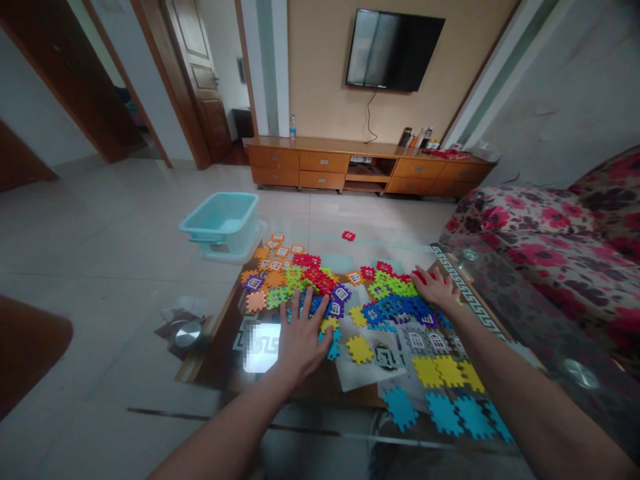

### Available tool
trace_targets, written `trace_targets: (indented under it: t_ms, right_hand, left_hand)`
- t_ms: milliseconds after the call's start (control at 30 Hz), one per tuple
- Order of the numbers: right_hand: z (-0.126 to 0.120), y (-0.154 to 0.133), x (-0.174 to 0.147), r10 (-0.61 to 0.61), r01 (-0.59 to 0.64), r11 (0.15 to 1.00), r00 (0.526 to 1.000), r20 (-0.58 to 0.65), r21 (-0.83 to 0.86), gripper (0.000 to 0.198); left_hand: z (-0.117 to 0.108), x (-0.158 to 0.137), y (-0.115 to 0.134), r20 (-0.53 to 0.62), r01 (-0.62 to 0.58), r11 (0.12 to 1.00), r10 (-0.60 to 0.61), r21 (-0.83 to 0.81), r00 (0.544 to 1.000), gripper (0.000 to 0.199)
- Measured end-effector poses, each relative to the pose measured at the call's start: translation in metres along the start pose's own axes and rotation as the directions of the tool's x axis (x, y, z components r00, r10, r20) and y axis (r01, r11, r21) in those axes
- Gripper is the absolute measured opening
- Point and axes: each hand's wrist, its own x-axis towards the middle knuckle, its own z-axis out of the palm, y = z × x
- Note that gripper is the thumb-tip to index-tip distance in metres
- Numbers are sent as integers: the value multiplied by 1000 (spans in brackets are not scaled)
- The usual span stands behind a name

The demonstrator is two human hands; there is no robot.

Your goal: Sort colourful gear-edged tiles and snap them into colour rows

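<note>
Interlocking plastic puzzle tiles in many colours lie spread over a glass-topped table. My left hand (303,327) is open, its fingers spread flat over blue tiles (316,304) near the middle of the pile. Just past its fingertips is a heap of red tiles (320,280). On the right, my right hand (437,287) rests with fingers apart at the edge of green tiles (407,289) and red ones. Below it runs a band of dark blue tiles (400,309). Purple window tiles (341,293) sit beside my left fingertips.
Yellow tiles (427,371) and light blue tiles (444,413) line the near right side. Orange tiles (274,280) cluster at the left. A turquoise tub (220,230) stands beyond the table's left corner. A floral sofa (555,260) borders the right. One red tile (349,235) lies apart.
</note>
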Motion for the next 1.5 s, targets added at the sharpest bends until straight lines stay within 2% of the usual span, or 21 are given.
trace_targets:
  t_ms: [100,367,533,633,733,800,867,933,1000,1067,1133,1200,1233,1300,1367,1433,1500]
  right_hand:
    - [12,-28,-7,-11,8,997,999,36,72,71]
    - [14,-157,-30,-214,205,959,976,25,196,65]
    - [19,-223,-53,-228,213,930,974,15,300,65]
    - [16,-255,-65,-245,204,895,968,56,397,64]
    - [4,-266,-73,-318,221,826,942,104,518,64]
    - [-8,-253,-74,-360,253,790,929,88,558,61]
    - [-23,-220,-73,-386,303,777,922,37,552,58]
    - [-36,-166,-73,-462,437,746,883,-81,502,56]
    - [-44,-95,-75,-421,427,801,900,-112,420,55]
    - [-47,-17,-83,-314,338,877,941,-125,342,56]
    - [-44,58,-97,-175,200,940,978,-112,276,57]
    - [-34,117,-114,24,-7,981,996,-85,194,61]
    - [-28,137,-123,115,-104,983,991,-69,151,65]
    - [-15,157,-140,181,-176,978,982,-45,108,69]
    - [-5,151,-152,157,-152,983,987,-39,101,70]
    - [2,126,-160,135,-129,987,989,-65,97,69]
    - [5,94,-164,122,-113,990,987,-109,85,68]
  left_hand:
    - [-3,0,1,-14,-1,1000,1,-4,1000,65]
    - [-6,-1,3,-22,6,1000,-7,-9,1000,63]
    - [-5,0,2,-2,8,1000,-8,-12,1000,57]
    - [-5,1,2,-1,23,1000,-23,-12,1000,59]
    - [-4,0,2,-9,35,999,-35,-5,999,59]
    - [-4,0,3,-18,33,999,-33,0,999,59]
    - [-3,-1,2,-29,25,1000,-24,3,999,59]
    - [-4,-1,0,-40,7,1000,-7,0,999,58]
    - [-6,-1,-2,-48,-35,999,35,-9,998,58]
    - [-9,-2,3,-46,-119,993,117,-28,992,59]
    - [-12,-5,18,-31,-239,969,237,-68,971,63]
    - [-13,-12,44,-1,-369,919,373,-137,928,67]
    - [-12,-17,59,19,-436,883,445,-175,895,68]
    - [-10,-28,91,49,-528,812,555,-249,831,68]
    - [-6,-36,115,88,-563,762,616,-319,783,67]
    - [-1,-39,127,137,-547,757,622,-358,771,68]
    - [2,-39,127,167,-513,782,592,-354,788,66]
